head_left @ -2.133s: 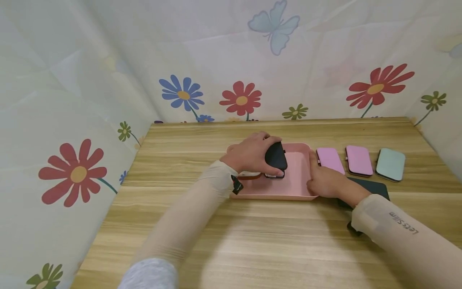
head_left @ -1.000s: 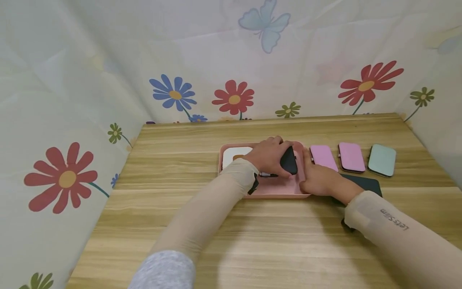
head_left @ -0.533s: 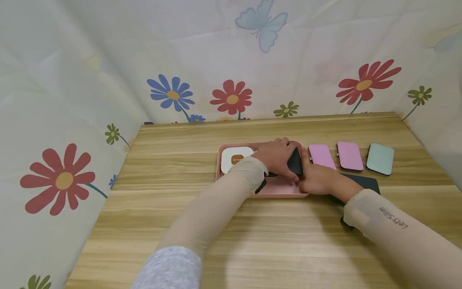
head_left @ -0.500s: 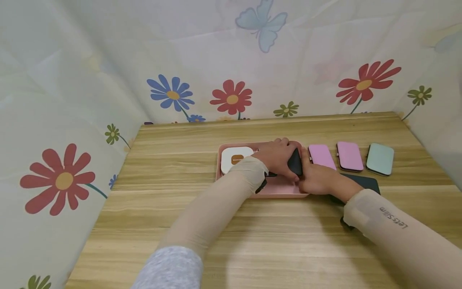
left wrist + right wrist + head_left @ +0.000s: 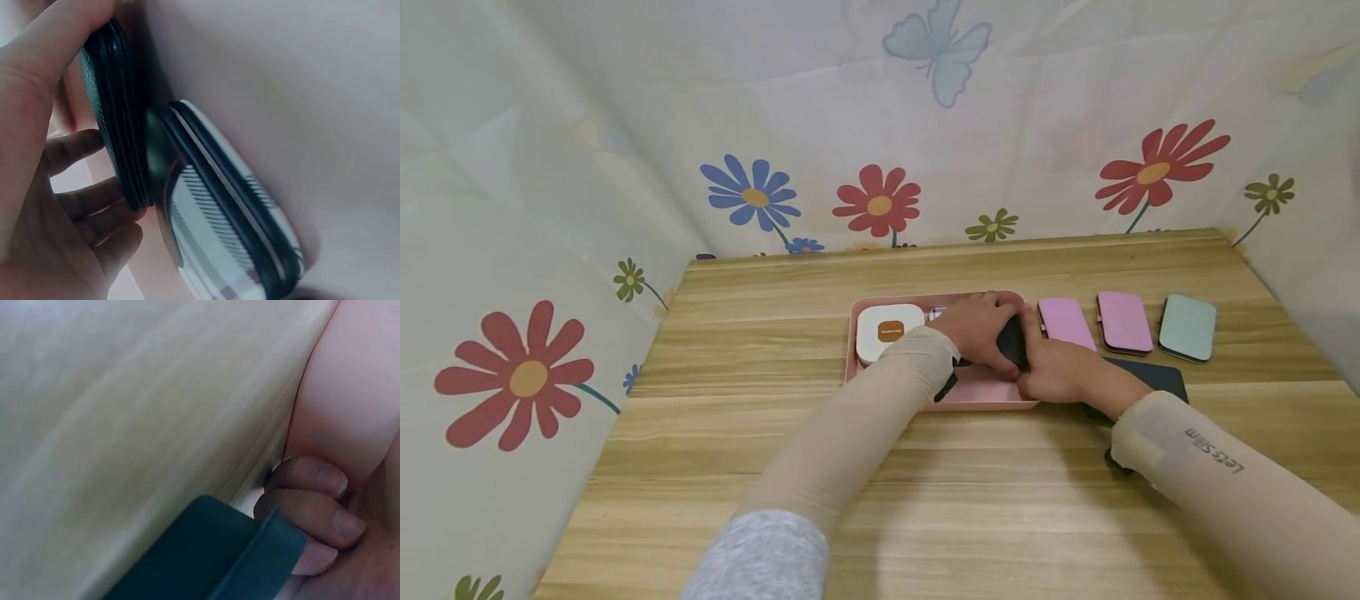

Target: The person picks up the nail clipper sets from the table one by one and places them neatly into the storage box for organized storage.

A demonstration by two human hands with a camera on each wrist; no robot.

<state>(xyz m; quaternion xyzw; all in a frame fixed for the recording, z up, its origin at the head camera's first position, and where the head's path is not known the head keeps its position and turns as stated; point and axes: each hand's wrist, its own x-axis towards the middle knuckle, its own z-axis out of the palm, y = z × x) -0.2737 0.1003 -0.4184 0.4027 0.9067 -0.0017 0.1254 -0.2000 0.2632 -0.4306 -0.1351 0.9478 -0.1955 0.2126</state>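
My left hand (image 5: 973,325) grips a black zip-up manicure case (image 5: 1012,343) between thumb and fingers, on edge at the right end of a pink tray (image 5: 977,406). In the left wrist view the black case (image 5: 115,119) leans beside a plaid case (image 5: 219,219) with dark edging. A white case with a brown "MANICURE" label (image 5: 891,332) lies in the tray's left end. At the tray's right wall, my right hand (image 5: 1060,371) holds the rim, its fingers (image 5: 312,509) curled against the pink outside. Part of the plaid case is hidden behind my left hand in the head view.
Right of the tray, two pink cases (image 5: 1067,323) (image 5: 1124,322) and a mint case (image 5: 1187,327) lie in a row on the wooden table (image 5: 760,333). A dark green flat thing (image 5: 1153,379) lies partly under my right wrist. Flowered cloth walls stand behind and beside the table.
My left hand has moved the black case rightward through the tray to its right end, bringing the white case into view. My right hand has stayed at the tray's right rim.
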